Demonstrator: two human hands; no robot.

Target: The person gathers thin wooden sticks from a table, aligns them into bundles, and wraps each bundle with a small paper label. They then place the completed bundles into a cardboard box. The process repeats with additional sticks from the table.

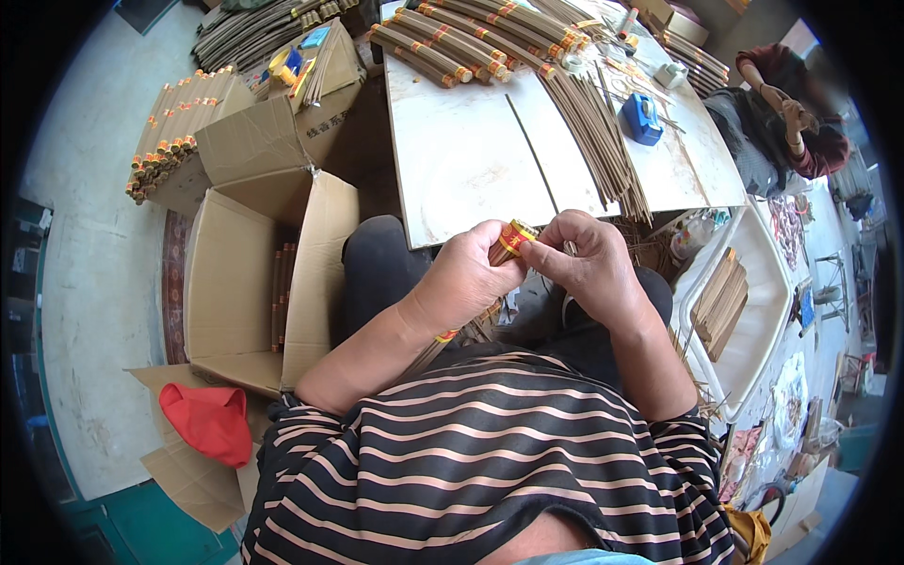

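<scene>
My left hand [465, 273] is closed around a bundle of thin brown incense sticks [508, 245] with a red and yellow paper band near its upper end. The rest of the bundle runs down under my left forearm, where another bit of band shows. My right hand [589, 264] is at the bundle's upper end, its thumb touching the band and its fingers curled in a pinch. What lies between those fingers is hidden. Just beyond my hands, a single thin stick [532, 151] lies on the white table [452, 160].
Banded bundles [452, 47] and loose sticks [593, 132] lie on the table near a blue tape dispenser [642, 119]. An open carton [240, 282] stands left, with a red cloth [207, 424] below it. At right are a white tub [763, 311] with sticks and another person [800, 122].
</scene>
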